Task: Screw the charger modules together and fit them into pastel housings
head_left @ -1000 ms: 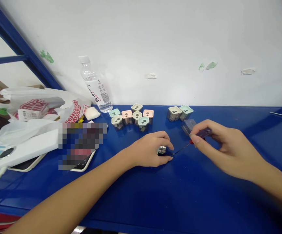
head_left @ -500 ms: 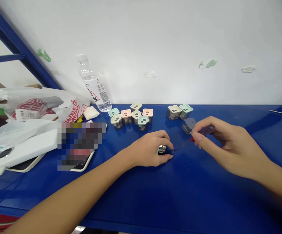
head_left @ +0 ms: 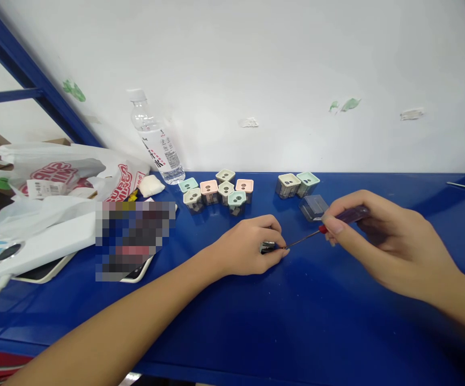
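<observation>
My left hand [head_left: 248,247] rests on the blue table [head_left: 304,311], its fingers pinched round a small metal part [head_left: 267,246] that is mostly hidden. My right hand [head_left: 381,241] grips a small screwdriver [head_left: 329,225] with a purple handle and a red collar. Its thin shaft slants down to the left, and its tip meets the part at my left fingertips. A small clear plastic box [head_left: 314,207] lies just behind the screwdriver.
Several pastel square sharpeners [head_left: 216,192] cluster by the wall, with two more [head_left: 296,184] to their right. A water bottle [head_left: 157,143] stands at the back left. White plastic bags [head_left: 55,182], a phone [head_left: 135,268] and a white device [head_left: 35,246] crowd the left side.
My right hand has shifted slightly right and the screwdriver tip has moved in to my left fingertips. My left fingers have closed further over the metal part.
</observation>
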Tool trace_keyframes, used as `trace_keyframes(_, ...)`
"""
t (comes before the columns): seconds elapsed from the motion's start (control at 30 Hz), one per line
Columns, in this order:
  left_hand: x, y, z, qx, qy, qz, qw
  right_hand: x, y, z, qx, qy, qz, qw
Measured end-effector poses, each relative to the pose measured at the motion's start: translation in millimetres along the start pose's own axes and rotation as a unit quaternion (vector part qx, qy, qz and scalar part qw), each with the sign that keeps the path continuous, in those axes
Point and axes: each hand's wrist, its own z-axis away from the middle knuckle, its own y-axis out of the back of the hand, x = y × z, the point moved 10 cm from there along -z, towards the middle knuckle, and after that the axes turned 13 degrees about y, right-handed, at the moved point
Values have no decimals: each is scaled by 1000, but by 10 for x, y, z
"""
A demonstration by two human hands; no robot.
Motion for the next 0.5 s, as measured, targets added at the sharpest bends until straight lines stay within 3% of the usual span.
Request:
trace_keyframes(0.23,16,73,2,42,-10,9,999,138,38,71,18,-53,28,998)
trace_keyframes(0.5,19,60,-17,18,2,24,1000,72,67,62,44,-34,2,998)
